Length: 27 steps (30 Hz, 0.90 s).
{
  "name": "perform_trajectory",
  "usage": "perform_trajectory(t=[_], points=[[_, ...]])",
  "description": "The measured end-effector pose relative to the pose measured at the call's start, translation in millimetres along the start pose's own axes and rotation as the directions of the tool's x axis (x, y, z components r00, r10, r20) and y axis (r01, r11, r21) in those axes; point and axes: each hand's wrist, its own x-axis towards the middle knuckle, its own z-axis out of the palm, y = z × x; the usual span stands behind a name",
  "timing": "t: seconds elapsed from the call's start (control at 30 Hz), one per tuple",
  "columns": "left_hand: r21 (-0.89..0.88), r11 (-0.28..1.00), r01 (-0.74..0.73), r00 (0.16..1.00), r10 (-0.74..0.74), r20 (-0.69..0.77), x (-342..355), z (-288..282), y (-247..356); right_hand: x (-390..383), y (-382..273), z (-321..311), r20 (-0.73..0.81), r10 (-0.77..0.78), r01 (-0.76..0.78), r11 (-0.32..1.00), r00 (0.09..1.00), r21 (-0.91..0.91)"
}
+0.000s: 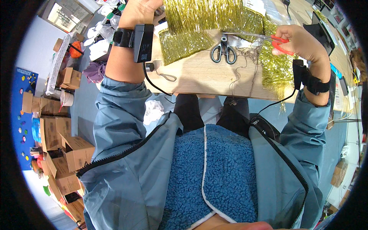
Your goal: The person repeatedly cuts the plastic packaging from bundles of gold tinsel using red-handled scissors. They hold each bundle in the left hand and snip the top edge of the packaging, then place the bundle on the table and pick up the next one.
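My right hand (297, 40) is closed around the red handles of a pair of scissors (281, 45). Their thin blades point left, across the hanging edge of a gold tinsel fringe (207, 17). At the upper edge of the picture is my left hand (147, 5), beside the fringe's left end. Its fingers run out of the picture, so their grip is hidden. A second pair of scissors, with black and grey handles (223, 53), lies on the wooden table (199, 78) below the fringe. More gold strands (274, 73) spill over the table's near edge by my right wrist.
Loose dark threads (249, 55) trail over the table near the black-handled scissors. A thin looped cord (167, 77) lies to their left. Cables run from the devices on both my wrists. Cardboard boxes (57, 134) stack up at the left, and a dark screen (322, 32) stands at the right.
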Motion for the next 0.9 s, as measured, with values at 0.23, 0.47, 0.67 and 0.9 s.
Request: perform_trajectory(t=[0.23, 0.47, 0.67, 0.9], points=[[-0.032, 0.999, 0.004, 1.0, -0.004, 0.006, 2, 0, -7, 13, -6, 5, 0.01, -0.094, 0.094, 0.995, 0.996, -0.024], [-0.076, 0.995, 0.065, 0.997, -0.061, 0.048, 1, 5, -10, 18, -19, 11, -0.006, -0.031, 0.03, 0.996, 1.0, -0.079], [-0.069, 0.996, 0.054, 0.998, -0.052, 0.022, -5, 10, -10, 11, -10, 11, 0.013, 0.003, -0.002, 0.997, 1.0, -0.078], [-0.06, 0.996, 0.062, 0.996, -0.057, 0.074, -5, 12, -14, -2, -30, 21, -0.049, -0.121, 0.117, 0.991, 0.991, -0.064]])
